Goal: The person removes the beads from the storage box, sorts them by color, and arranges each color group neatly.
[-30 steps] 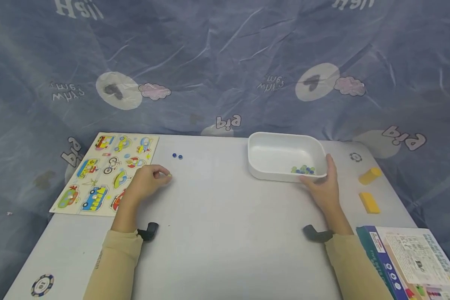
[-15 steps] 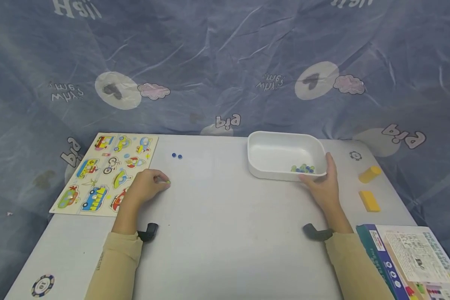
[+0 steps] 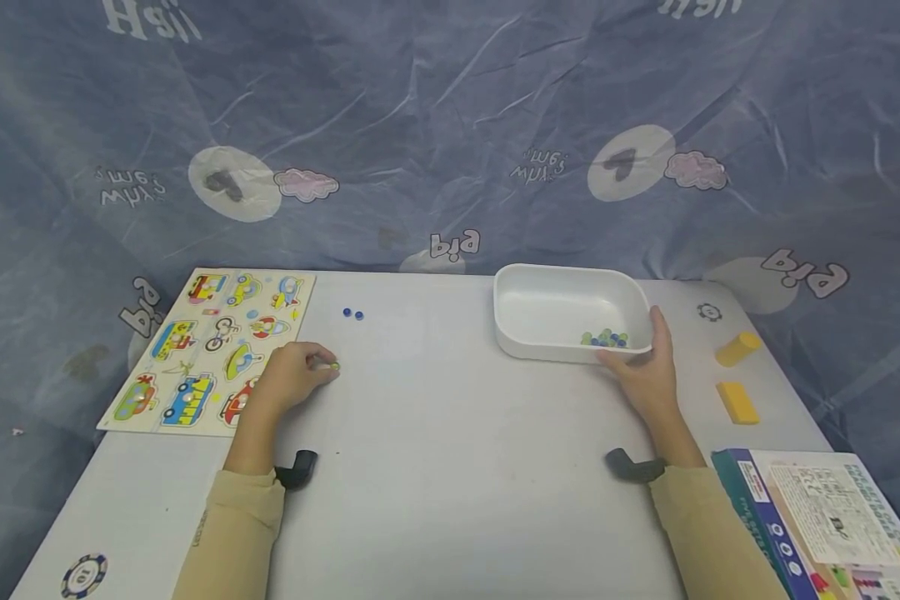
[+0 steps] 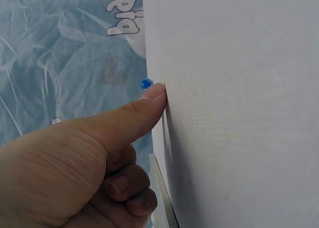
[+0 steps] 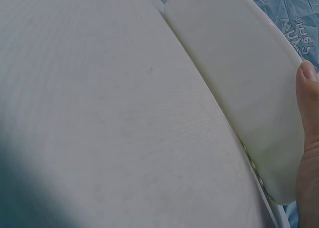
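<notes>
In the head view, your left hand [image 3: 292, 373] pinches a tiny yellowish-green bead [image 3: 335, 366] beside the picture board [image 3: 206, 358]; your right hand [image 3: 648, 379] grips the glossy white tub [image 3: 540, 308], green and blue beads [image 3: 606, 338] inside. Left wrist: lower fingers curled, a shiny blue bead [image 4: 146, 84] beyond. Right wrist: your thumb touches the tub.

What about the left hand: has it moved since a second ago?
Yes, slightly: the left hand has shifted down the head view, farther from the two blue beads.

Soft light, faint shadows (wrist views dimmer).
</notes>
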